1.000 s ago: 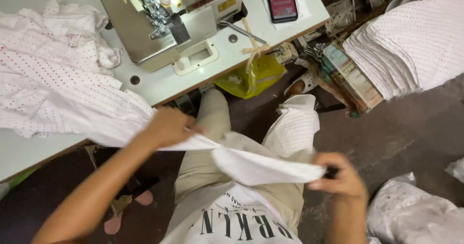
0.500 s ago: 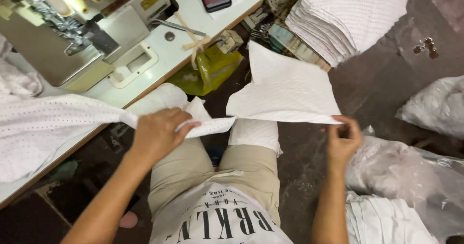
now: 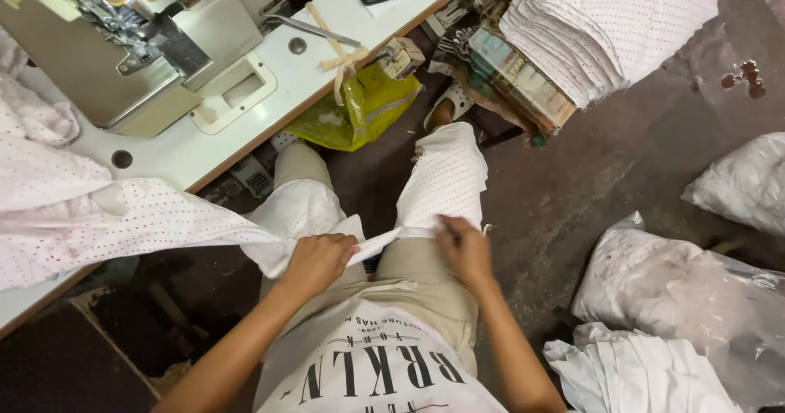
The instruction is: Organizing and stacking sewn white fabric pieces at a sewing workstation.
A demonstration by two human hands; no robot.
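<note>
Over the lap, both hands, left and right, now sit close together, each grip pinching the dotted white cloth, its raised flap dropped over the knee, beside the tabletop.

Over the lap, the left hand and right hand both pinch a white dotted fabric piece, pulling a strip taut between them. More of the fabric trails onto the white table, beside a sewing machine. 1 stack of cut cloth sits on the floor.
</note>
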